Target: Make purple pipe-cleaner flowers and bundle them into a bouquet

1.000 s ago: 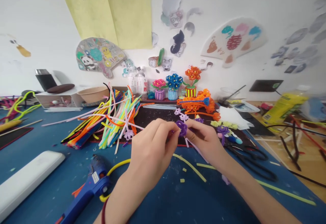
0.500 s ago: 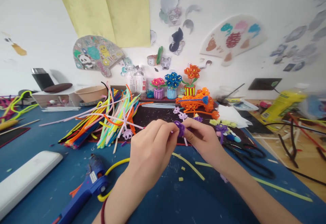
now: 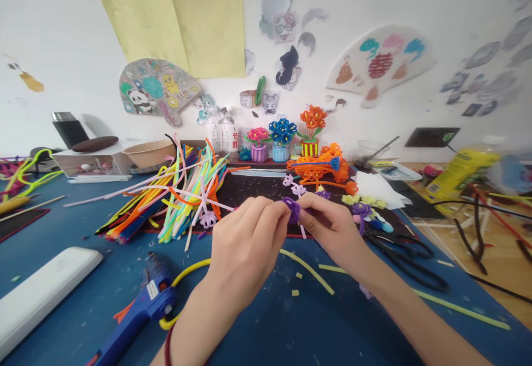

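Both hands meet over the blue table around a small purple pipe-cleaner flower. My left hand pinches its left side with thumb and fingertips. My right hand pinches its right side, and a pale lilac stem runs down under that palm. The flower is held a little above the black mat.
A heap of coloured pipe cleaners lies left of the hands, a blue glue gun at the near left, a white case beyond it. Black scissors lie right. Small flower pots and an orange bundle stand behind.
The hands stay together on the purple flower with only slight finger shifts. The view dipped a little between the first frame and the later ones.
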A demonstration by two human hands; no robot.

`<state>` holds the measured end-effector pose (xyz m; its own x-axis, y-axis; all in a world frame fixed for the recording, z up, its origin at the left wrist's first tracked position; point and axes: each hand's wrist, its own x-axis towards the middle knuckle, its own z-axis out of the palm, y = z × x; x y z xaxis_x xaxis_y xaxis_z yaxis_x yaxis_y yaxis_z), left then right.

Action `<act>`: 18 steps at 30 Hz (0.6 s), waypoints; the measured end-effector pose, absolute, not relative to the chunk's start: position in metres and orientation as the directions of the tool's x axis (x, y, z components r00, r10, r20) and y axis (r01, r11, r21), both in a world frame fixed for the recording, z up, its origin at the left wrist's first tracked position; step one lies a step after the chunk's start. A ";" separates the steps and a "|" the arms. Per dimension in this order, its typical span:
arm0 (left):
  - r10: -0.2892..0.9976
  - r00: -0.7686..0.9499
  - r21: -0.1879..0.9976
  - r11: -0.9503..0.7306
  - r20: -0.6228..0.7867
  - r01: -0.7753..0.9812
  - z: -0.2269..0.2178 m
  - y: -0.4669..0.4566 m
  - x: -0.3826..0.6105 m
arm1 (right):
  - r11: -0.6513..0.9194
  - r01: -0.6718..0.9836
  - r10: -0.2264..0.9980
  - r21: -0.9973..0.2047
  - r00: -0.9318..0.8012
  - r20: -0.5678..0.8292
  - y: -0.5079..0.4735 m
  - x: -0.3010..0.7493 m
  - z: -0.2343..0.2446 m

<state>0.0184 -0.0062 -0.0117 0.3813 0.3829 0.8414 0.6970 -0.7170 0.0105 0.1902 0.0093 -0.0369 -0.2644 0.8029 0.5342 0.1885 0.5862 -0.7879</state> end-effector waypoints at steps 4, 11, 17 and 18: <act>0.380 0.385 -0.005 -0.706 0.841 0.708 -0.011 -0.006 0.019 | 0.594 0.192 0.798 -0.781 -0.267 0.541 0.009 0.190 -0.037; 0.381 0.397 -0.037 -0.681 0.835 0.731 -0.010 -0.007 0.019 | 0.595 0.227 0.799 -0.771 -0.268 0.538 0.011 0.191 -0.038; 0.398 0.383 0.016 -0.711 0.834 0.703 -0.011 -0.008 0.017 | 0.567 0.234 0.819 -0.790 -0.266 0.509 0.012 0.192 -0.040; 0.398 0.370 0.030 -0.714 0.839 0.700 -0.011 -0.009 0.016 | 0.560 0.224 0.823 -0.798 -0.263 0.503 0.012 0.192 -0.040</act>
